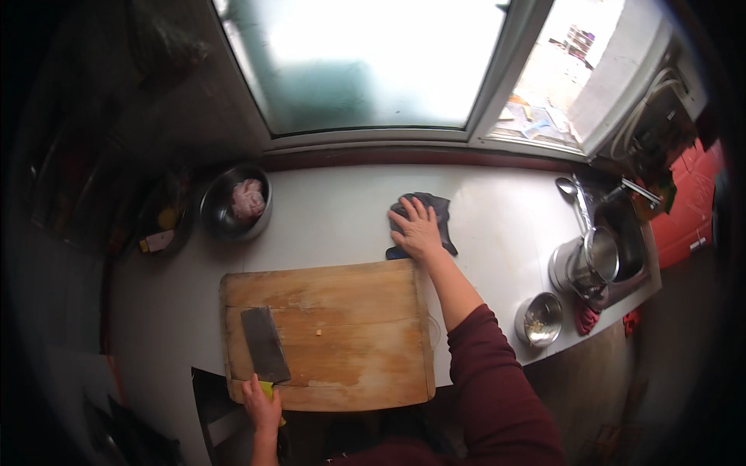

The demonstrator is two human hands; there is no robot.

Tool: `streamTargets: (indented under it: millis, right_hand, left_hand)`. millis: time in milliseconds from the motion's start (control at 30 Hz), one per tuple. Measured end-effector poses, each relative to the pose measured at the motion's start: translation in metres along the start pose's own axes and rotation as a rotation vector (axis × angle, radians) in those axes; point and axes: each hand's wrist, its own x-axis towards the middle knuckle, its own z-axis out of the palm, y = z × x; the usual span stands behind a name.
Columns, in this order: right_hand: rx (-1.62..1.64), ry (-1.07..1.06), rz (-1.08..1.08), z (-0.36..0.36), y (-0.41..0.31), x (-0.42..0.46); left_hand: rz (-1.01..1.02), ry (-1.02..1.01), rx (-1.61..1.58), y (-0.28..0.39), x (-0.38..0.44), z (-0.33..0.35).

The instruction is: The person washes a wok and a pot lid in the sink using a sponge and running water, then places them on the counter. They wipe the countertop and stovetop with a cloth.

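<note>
My left hand (262,405) grips the yellow-green handle of a cleaver (266,345), whose broad dark blade lies over the left part of a wooden cutting board (361,326). A small pale scrap (319,332) rests near the board's middle. Beyond the board's far right corner, my right hand (417,229) lies spread on a dark cloth (441,218) on the white countertop. Its fingers are apart and press on the cloth from above. A blue edge shows beside the cloth, next to the board; what it belongs to cannot be told.
A metal bowl (265,218) with raw meat (248,199) stands at the back left. On the right are a small metal bowl (524,326) with scraps, a metal pot (562,268), a ladle (566,186) and a sink (626,233). A window frame (373,143) borders the counter's back.
</note>
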Motion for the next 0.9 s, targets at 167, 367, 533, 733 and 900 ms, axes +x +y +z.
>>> streamTargets:
  millis: [167, 367, 533, 733, 900]
  right_hand:
    - [-0.025, 0.056, 0.178, -0.019, 0.034, -0.093]
    - [-0.028, 0.036, 0.308, -0.046, 0.017, -0.223]
    - [-0.148, -0.056, 0.300, -0.070, -0.011, -0.278]
    - [0.224, 0.084, 0.401, -0.067, -0.108, -0.292]
    - [0.211, 0.191, 0.515, -0.034, -0.137, -0.313]
  left_hand:
    - [0.099, -0.021, -0.047, -0.015, -0.001, -0.003]
    - [0.139, 0.120, -0.094, -0.043, -0.001, -0.020]
    - [-0.056, 0.123, -0.148, -0.103, -0.005, -0.005]
    - [-0.131, 0.147, -0.344, -0.128, 0.003, 0.016]
    - [-0.129, 0.165, -0.340, -0.122, 0.001, 0.017]
